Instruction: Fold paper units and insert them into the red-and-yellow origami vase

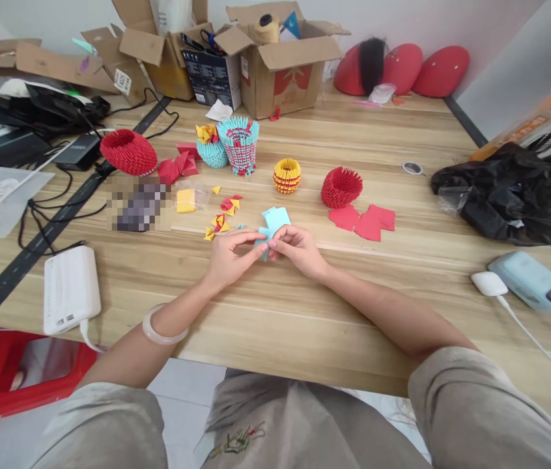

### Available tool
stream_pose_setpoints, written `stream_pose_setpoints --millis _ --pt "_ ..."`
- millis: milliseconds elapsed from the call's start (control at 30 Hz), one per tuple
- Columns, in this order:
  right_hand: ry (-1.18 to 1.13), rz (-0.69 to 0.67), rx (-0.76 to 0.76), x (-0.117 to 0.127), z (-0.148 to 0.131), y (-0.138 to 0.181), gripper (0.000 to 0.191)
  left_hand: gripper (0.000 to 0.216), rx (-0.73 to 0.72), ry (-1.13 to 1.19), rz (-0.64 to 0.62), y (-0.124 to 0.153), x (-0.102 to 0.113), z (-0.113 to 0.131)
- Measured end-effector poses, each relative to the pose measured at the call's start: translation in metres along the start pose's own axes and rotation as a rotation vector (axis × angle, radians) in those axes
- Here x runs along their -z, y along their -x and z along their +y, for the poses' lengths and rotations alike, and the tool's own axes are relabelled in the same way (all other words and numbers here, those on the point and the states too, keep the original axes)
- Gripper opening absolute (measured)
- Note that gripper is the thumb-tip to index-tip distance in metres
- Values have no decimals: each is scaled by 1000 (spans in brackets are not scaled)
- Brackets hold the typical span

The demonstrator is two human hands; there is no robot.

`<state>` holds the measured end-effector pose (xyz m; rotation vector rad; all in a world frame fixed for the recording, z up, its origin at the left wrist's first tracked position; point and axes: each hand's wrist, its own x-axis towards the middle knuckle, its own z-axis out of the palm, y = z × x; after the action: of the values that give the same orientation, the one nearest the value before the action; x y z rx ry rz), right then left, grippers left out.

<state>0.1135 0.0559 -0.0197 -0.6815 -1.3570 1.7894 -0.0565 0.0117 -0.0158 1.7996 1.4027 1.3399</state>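
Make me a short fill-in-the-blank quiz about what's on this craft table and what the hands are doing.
1. Both hands, left hand and right hand, pinch a folded paper piece coloured light ____.
2. The left wrist wears a pale ____.
3. The small ring of folded paper beside the red paper bowl is red and ____.
4. The flat paper sheets right of the hands are ____.

Missing words: blue; bangle; yellow; red

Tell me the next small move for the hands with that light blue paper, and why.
Probably press the fold flat. Both hands, the left hand and right hand, pinch one small light blue paper between the fingertips, just above the table, and it looks partly folded. A stack of the same blue paper lies right behind it, and small folded pieces lie close by.
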Motion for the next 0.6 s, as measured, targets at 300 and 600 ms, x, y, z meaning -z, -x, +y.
stream_pose_setpoints --millis 300,600 --pt "2 4 -24 1 2 -1 37 24 71 103 -53 2 -4 2" --pt "57 -25 -33 1 1 0 39 30 173 267 -79 2 -3 3"
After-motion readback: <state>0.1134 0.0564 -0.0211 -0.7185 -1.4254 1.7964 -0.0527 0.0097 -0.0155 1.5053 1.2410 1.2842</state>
